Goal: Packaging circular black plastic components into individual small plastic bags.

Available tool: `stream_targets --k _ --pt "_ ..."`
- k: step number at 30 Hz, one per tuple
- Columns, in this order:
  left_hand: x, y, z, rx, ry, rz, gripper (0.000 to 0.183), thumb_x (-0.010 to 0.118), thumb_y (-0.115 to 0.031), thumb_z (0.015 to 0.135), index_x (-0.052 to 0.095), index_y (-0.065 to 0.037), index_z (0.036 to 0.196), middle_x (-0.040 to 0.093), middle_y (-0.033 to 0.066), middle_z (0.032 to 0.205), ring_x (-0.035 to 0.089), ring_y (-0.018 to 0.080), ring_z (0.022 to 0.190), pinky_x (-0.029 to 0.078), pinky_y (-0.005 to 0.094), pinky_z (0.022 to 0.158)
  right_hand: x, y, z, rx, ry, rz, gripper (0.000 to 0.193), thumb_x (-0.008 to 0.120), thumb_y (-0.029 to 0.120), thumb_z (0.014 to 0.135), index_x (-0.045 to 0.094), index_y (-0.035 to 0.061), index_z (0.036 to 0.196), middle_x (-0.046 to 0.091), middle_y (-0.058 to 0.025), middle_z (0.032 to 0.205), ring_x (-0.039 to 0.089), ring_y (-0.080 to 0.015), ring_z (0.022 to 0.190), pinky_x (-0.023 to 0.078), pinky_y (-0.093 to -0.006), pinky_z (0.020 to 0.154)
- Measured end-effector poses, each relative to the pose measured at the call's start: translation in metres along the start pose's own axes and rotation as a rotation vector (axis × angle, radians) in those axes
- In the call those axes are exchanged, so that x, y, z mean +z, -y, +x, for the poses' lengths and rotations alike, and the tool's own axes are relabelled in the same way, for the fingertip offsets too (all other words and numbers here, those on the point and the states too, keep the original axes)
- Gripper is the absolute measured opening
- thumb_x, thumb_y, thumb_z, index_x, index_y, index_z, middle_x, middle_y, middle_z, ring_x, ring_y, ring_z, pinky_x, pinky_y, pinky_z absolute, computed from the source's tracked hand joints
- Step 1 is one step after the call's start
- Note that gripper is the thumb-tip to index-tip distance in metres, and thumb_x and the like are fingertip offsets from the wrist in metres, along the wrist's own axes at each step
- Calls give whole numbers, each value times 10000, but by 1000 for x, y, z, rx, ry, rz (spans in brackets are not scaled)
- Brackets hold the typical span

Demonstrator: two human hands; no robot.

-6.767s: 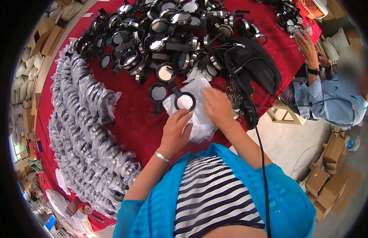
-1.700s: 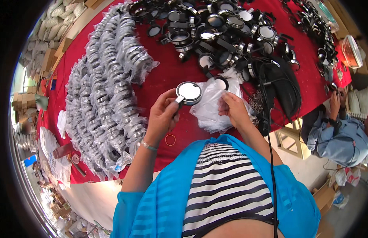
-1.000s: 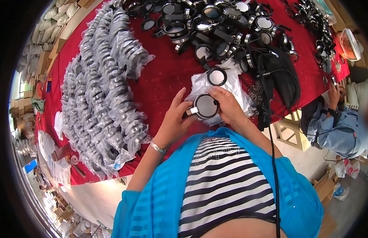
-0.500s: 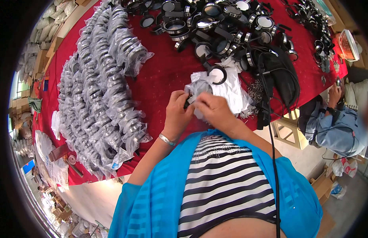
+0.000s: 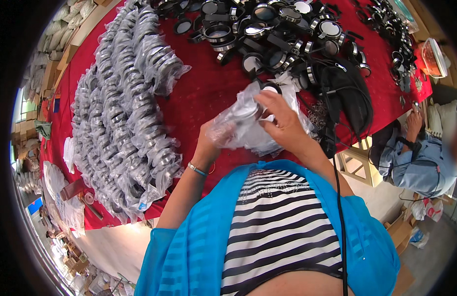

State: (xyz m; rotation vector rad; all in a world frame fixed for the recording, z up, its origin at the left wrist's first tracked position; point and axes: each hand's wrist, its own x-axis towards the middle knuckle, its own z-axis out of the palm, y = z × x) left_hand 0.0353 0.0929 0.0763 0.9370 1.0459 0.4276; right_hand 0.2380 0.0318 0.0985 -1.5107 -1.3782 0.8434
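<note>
A clear plastic bag [image 5: 233,121] hangs between my hands, with a round, silver-rimmed piece showing blurred inside it. My left hand [image 5: 207,144] is closed on the bag's left end, its fingers seen through the film. At the other end, my right hand [image 5: 283,120] grips the bag near the round piece, thumb and fingers curled. Just beyond, a black-rimmed disc [image 5: 272,88] with a pale face is partly covered by the bag. Beneath and beside my right hand lies a stack of white bags [image 5: 293,98].
Rows of bagged round pieces [image 5: 125,118] cover the red cloth [image 5: 199,89] on the left. Loose black-and-silver round pieces [image 5: 268,39] heap at the back. A black pouch [image 5: 344,84] and small metal parts [image 5: 316,114] lie right. Another person [image 5: 421,153] sits far right, near an orange bucket [image 5: 430,58].
The bag, bunched between my hands before, is now spread out and raised. My right hand has moved up and away from me, my left slightly left; the bag now partly covers the black-rimmed disc.
</note>
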Motion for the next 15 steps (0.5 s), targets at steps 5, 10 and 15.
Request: stream_targets --k 5,10,15 --pt "-23 35 11 161 156 -86 304 555 -229 922 603 5 1109 643 118 1002 633 191 896 536 310 731 11 -8 -2 -66 30 29 375 592 -24 714 605 67 1078 559 -182 1155 631 -306 886 505 -343 757" --pt "-36 26 12 49 -96 -333 238 507 -202 921 625 -5 980 657 91 890 650 178 777 547 288 632 12 -3 -7 -58 26 36 341 590 -11 723 610 71 1053 580 -176 1116 632 -312 866 509 -343 724" --pt "-30 -23 -7 219 -401 237 261 614 -256 889 633 -5 955 672 95 864 667 170 699 552 251 536 15 -17 -3 -46 66 -150 329 614 32 731 608 99 1054 584 -188 1126 645 -307 887 515 -360 723"
